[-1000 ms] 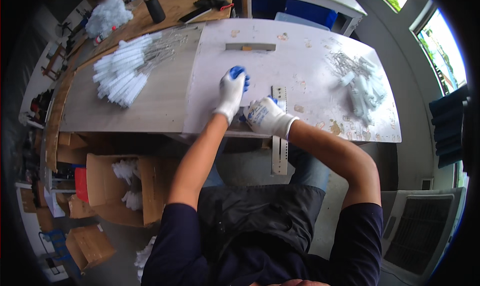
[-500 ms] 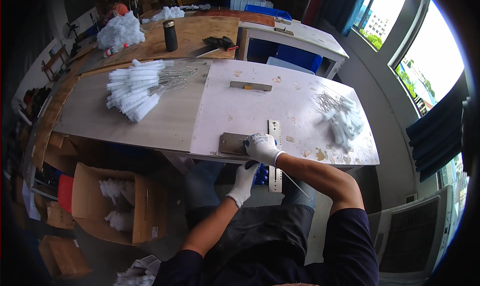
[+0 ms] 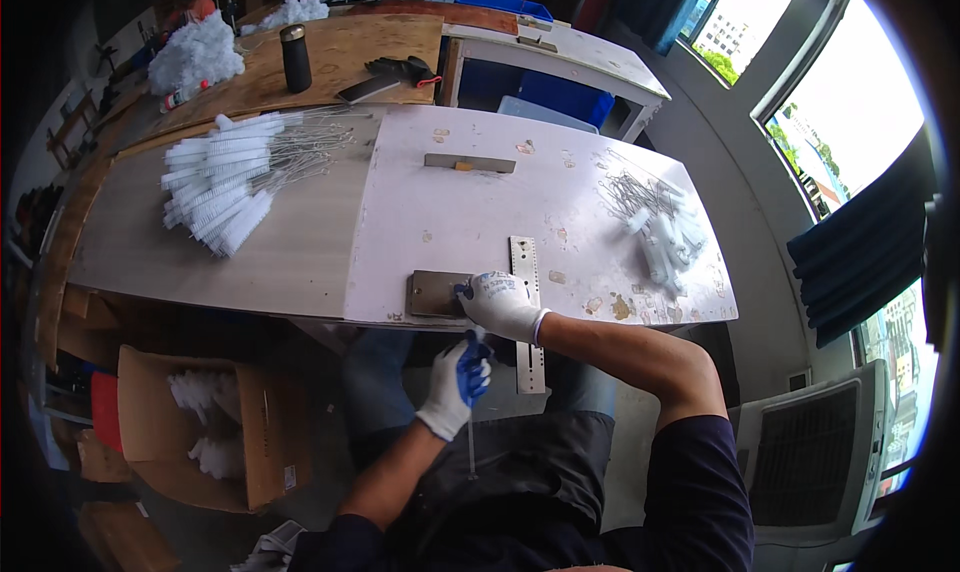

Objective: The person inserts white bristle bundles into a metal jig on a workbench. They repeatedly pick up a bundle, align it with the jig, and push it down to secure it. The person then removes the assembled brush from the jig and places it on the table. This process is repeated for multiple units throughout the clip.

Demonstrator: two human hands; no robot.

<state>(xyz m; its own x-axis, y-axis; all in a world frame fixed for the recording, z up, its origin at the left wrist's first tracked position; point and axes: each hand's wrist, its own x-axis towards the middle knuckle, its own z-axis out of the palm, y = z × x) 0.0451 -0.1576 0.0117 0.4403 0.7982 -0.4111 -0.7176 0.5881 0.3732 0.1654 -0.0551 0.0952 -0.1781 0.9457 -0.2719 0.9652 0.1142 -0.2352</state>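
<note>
My right hand (image 3: 505, 307), in a white glove with blue fingertips, is closed at the right end of a flat metal block (image 3: 432, 294) by the table's front edge. Its fingertips lie over the block; what may be under them is hidden. Just below the edge, my left hand (image 3: 457, 384), gloved alike, is closed around a thin wire-handled brush (image 3: 472, 452). The brush's wire hangs down over my dark apron, and its upper end is blurred near the fingers. A perforated metal strip (image 3: 526, 367) passes beside my right hand and juts over the edge.
White wire-handled brushes (image 3: 222, 177) are piled at left, with a smaller pile (image 3: 665, 237) at right. A metal bar (image 3: 470, 163) lies farther back. An open carton (image 3: 280, 437) stands at lower left. Beyond are a dark bottle (image 3: 296, 60) and black gloves (image 3: 400, 69).
The whole view has shifted slightly. My left hand has dropped a little away from the right one, and the wire that slanted to the right now hangs straight down. My right hand stays at the block.
</note>
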